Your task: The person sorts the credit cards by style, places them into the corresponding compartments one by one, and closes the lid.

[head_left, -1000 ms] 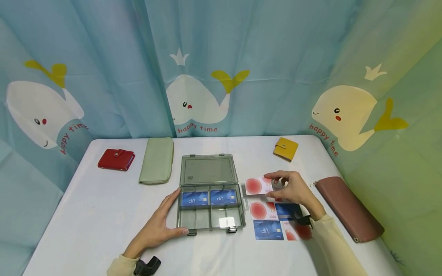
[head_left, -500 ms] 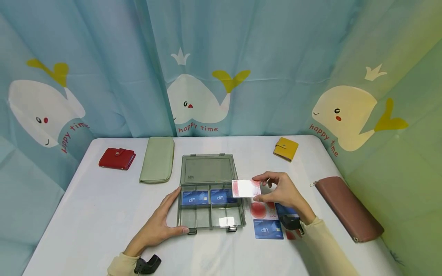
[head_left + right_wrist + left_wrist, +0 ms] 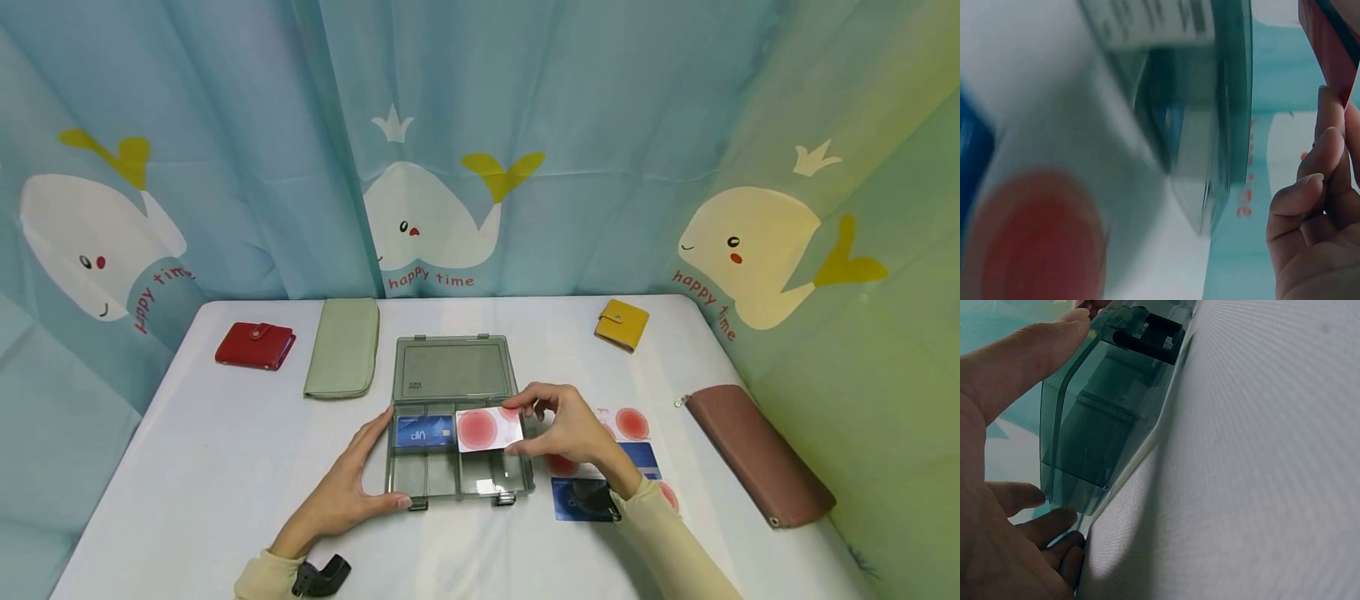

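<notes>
White rectangular card with red circles (image 3: 480, 430): over far-right section of translucent grey-green plastic box (image 3: 408, 477), pinched between right hand's (image 3: 568, 423) thumb and fingers. Left hand (image 3: 347, 483) spread wide, touching box's left side.

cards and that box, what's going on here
Someone's right hand pinches a pink-and-white card over the back right part of the open box. The left hand holds the box at its left side. A blue card lies in the back left compartment. More cards lie on the table to the right, partly hidden by the right arm.
</notes>
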`<move>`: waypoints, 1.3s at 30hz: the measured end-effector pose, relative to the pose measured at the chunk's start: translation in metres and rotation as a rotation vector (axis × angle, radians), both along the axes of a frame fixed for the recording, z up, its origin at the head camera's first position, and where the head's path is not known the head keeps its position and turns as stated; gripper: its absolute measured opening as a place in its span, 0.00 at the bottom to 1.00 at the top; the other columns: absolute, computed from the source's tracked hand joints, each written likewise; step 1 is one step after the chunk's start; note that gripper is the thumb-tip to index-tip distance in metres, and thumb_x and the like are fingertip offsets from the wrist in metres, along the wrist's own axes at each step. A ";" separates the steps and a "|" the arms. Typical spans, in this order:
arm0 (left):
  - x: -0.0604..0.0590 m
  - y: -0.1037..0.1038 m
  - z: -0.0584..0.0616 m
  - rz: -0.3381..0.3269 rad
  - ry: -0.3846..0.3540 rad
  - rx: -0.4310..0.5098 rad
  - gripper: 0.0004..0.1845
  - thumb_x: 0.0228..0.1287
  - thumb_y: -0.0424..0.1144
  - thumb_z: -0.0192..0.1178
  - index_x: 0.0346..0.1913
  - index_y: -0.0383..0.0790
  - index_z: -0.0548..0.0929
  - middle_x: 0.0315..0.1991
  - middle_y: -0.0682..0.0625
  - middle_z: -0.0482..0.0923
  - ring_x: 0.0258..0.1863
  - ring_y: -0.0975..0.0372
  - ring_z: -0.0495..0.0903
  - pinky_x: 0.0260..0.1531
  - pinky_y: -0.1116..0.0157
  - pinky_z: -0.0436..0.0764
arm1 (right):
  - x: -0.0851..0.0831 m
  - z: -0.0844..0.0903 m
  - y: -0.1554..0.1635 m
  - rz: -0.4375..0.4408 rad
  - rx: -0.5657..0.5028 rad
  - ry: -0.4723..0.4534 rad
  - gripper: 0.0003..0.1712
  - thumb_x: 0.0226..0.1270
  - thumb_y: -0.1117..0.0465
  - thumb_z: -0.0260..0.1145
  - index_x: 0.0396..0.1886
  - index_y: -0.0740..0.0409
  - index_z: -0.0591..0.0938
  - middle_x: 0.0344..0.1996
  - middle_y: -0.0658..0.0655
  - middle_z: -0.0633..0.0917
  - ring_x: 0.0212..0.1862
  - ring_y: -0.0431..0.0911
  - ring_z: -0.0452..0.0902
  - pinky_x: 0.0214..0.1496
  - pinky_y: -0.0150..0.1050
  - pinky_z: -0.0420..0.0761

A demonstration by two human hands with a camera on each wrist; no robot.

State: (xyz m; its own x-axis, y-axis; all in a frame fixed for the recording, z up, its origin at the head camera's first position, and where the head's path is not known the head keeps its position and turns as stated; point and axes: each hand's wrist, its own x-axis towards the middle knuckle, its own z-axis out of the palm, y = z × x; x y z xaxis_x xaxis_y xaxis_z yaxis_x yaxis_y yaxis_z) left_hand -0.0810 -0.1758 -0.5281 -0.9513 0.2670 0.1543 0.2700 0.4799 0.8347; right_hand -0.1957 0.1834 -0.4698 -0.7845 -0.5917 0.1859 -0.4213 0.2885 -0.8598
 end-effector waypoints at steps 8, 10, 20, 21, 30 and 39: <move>0.000 0.000 0.000 0.005 -0.002 -0.001 0.65 0.50 0.50 0.83 0.86 0.41 0.53 0.82 0.36 0.58 0.79 0.36 0.61 0.70 0.28 0.64 | 0.010 0.000 -0.023 0.052 0.021 -0.044 0.28 0.40 0.59 0.92 0.46 0.47 0.92 0.38 0.48 0.91 0.39 0.58 0.79 0.38 0.45 0.78; 0.000 0.000 0.001 0.006 -0.002 0.000 0.65 0.50 0.50 0.84 0.86 0.41 0.53 0.82 0.36 0.58 0.79 0.36 0.61 0.70 0.28 0.64 | 0.013 0.001 -0.028 0.059 0.025 -0.062 0.28 0.39 0.59 0.92 0.45 0.46 0.92 0.38 0.48 0.91 0.39 0.58 0.79 0.38 0.44 0.78; 0.001 0.001 0.001 0.009 0.004 0.007 0.65 0.50 0.50 0.84 0.86 0.41 0.54 0.82 0.38 0.59 0.79 0.38 0.61 0.70 0.28 0.64 | 0.022 0.005 -0.048 0.094 0.047 -0.065 0.26 0.40 0.57 0.92 0.43 0.45 0.92 0.38 0.46 0.90 0.37 0.54 0.79 0.34 0.39 0.78; 0.001 0.001 0.001 0.009 0.003 0.007 0.65 0.50 0.50 0.84 0.86 0.41 0.54 0.82 0.38 0.59 0.79 0.38 0.61 0.70 0.28 0.64 | 0.022 0.004 -0.050 0.097 0.052 -0.064 0.26 0.40 0.57 0.92 0.43 0.45 0.92 0.38 0.46 0.90 0.37 0.53 0.80 0.34 0.38 0.78; 0.001 0.000 -0.001 0.005 -0.006 0.006 0.65 0.51 0.50 0.83 0.86 0.42 0.52 0.82 0.37 0.58 0.79 0.37 0.61 0.70 0.28 0.63 | 0.026 0.001 -0.065 0.113 0.097 -0.055 0.26 0.40 0.58 0.91 0.43 0.47 0.91 0.39 0.44 0.90 0.36 0.43 0.81 0.39 0.35 0.84; 0.000 0.000 0.001 0.006 -0.013 0.002 0.65 0.50 0.50 0.83 0.86 0.41 0.53 0.82 0.37 0.58 0.79 0.37 0.61 0.70 0.28 0.64 | 0.029 -0.001 -0.075 0.082 0.151 -0.043 0.26 0.41 0.57 0.91 0.44 0.49 0.91 0.37 0.44 0.89 0.37 0.43 0.81 0.40 0.33 0.82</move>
